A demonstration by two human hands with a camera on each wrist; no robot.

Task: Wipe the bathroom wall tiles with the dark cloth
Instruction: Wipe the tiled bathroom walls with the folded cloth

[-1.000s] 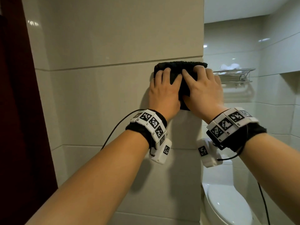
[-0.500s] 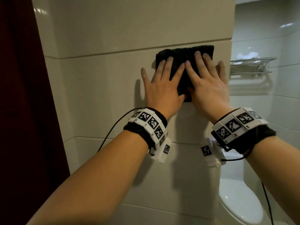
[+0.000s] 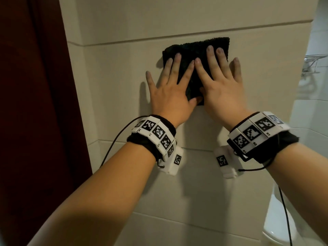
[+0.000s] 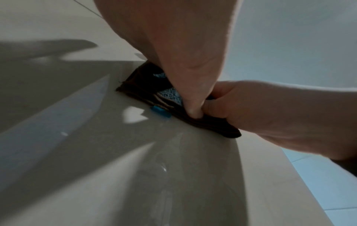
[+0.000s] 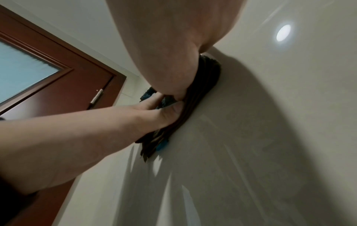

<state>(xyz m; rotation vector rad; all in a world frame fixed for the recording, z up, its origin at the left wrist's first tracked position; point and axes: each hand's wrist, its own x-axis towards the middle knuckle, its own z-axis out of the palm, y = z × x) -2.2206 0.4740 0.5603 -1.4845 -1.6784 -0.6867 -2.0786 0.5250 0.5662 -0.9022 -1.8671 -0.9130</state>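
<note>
A folded dark cloth (image 3: pixel 195 50) lies flat against the cream wall tile (image 3: pixel 115 77), just under a grout line. My left hand (image 3: pixel 170 86) presses its left half with straight, spread fingers. My right hand (image 3: pixel 218 82) presses the right half the same way, and the two index fingers touch. In the left wrist view the cloth (image 4: pixel 139 82) shows stacked layers and a small blue tag (image 4: pixel 160 112), with both thumbs meeting at its lower edge. Seen from the right wrist, the cloth (image 5: pixel 204 85) is squeezed between my palm and the tile.
A dark red door (image 3: pixel 35 103) stands close on the left. The wall's outer corner (image 3: pixel 305 86) is to the right of the cloth. Past it are a metal rack (image 3: pixel 314 63) and a white toilet (image 3: pixel 276 228) low on the right.
Both hands have slid the cloth leftwards, away from the wall's corner. The fingers, bent over the cloth a second ago, now lie flat and spread.
</note>
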